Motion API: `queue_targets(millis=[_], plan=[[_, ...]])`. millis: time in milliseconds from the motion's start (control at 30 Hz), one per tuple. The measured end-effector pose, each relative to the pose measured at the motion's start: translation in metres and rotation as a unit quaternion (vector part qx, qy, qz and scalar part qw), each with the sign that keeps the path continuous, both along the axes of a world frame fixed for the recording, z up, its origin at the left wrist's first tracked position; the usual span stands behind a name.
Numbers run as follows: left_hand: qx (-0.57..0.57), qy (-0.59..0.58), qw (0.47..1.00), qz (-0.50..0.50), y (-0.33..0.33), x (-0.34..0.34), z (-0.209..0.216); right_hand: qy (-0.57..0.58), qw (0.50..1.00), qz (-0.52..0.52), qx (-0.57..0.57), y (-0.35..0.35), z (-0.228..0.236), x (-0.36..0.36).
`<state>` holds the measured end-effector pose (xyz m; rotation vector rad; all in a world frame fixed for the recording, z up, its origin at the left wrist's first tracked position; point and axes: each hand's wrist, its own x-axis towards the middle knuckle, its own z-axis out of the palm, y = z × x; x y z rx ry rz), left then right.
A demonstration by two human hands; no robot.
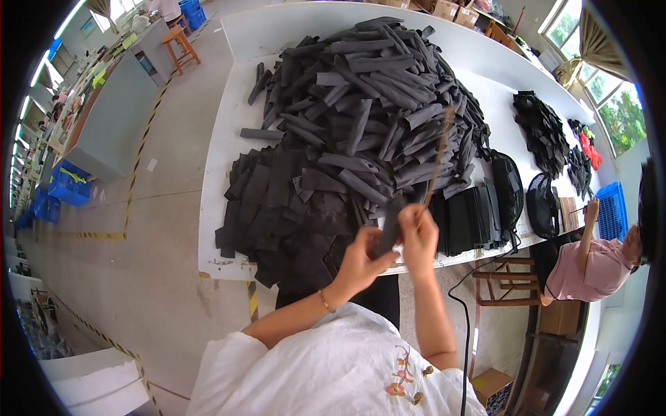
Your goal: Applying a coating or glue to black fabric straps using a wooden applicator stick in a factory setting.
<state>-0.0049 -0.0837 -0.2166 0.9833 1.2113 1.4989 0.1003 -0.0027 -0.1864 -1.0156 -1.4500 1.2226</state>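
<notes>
The big pile (368, 104) of dark cloth rolls sits on the white table (213, 201) in front of you. Your left hand (364, 260) is on your side of the big pile. Its fingers bend around a small dark cloth piece (390, 229), holding it between fingers and thumb. So the cloth piece is between you and the big pile, up off the table.

Your right hand (420, 239) is just to the right of your left hand, also on your side of the big pile. It is closed on a thin brown stick (441, 152), which looks blurry and points up across the right part of the big pile. I cannot tell if your right fingers touch the cloth piece too.

A heap of flat dark pieces (267, 194) lies against the near left side of the big pile. To its near right, a row of flat black pieces (472, 220) stands close together. Farther right of the big pile is a smaller dark heap (542, 132). A person in a pink shirt (590, 270) sits well to the right of the big pile.
</notes>
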Motion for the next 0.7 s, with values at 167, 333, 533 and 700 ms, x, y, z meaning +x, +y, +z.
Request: queue_targets(millis=[167,333,533,700], plan=[[0.076,0.157,0.955,-0.239,-0.022,-0.024,0.044,0.087,0.982,-0.156,0.055,0.127,0.094,0.01],[0.46,0.2,0.812,-0.299,-0.059,-0.058,0.151,0.051,0.996,-0.075,0.01,0.133,0.087,0.001],[0.583,0.323,0.736,-0.117,-0.095,-0.06,0.156,-0.071,0.993,0.017,-0.092,0.019,-0.028,0.0],[0.568,0.424,0.681,-0.185,-0.082,-0.098,0.185,-0.05,0.985,0.039,-0.16,-0.037,-0.064,0.013]])
